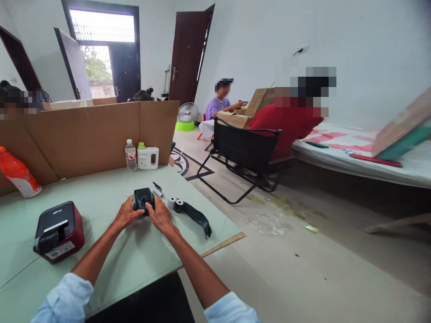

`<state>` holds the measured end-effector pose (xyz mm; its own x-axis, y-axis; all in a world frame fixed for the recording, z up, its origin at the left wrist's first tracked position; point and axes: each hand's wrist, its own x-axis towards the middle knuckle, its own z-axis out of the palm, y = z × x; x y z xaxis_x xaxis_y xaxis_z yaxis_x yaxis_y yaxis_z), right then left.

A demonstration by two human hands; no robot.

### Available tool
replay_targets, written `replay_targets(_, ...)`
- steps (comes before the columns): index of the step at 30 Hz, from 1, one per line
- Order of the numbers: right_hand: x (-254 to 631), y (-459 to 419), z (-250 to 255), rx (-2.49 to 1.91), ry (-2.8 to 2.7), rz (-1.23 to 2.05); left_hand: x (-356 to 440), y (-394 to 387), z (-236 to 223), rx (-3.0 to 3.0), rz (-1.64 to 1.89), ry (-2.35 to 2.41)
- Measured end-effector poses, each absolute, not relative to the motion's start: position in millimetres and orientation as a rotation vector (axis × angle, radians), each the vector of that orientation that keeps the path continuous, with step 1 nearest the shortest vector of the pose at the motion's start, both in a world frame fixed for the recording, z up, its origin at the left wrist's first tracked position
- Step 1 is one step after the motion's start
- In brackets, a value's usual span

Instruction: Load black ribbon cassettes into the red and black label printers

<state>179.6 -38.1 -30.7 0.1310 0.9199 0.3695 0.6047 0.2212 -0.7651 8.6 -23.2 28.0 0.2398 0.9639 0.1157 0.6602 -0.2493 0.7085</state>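
One black device (pixel 143 194) sits between the left grip (pixel 129 213) and right grip (pixel 160 214). Right of them lie two small rolls with round white ends (pixel 179 205); beyond, one clear bottle (pixel 131 157) and one white jug (pixel 147 159); leftward, one orange bottle (pixel 19 172) and one red-and-black machine (pixel 60 226).

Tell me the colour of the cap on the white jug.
The jug's cap is lime green, seen in the head view.

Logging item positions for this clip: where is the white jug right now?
In the head view, the jug stands upright at the table's far edge, right beside the clear bottle.
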Motion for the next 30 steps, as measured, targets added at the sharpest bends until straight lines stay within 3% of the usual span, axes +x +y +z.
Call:
replay_targets(7,172.7,-37.8,-37.2,-1.493,-1.533,0.462,20.0,-21.3,17.9,1.998,0.847,1.483)
replay_targets(17,116.1,-90.4,-35.6,-1.129,-1.596,0.506,-60.2,-90.0,15.2,1.936,0.989,1.651)
replay_targets(30,105.3,-101.7,-47.5,-1.094,-1.711,0.68,-95.9,-113.3,0.5,1.803,0.97,1.591)
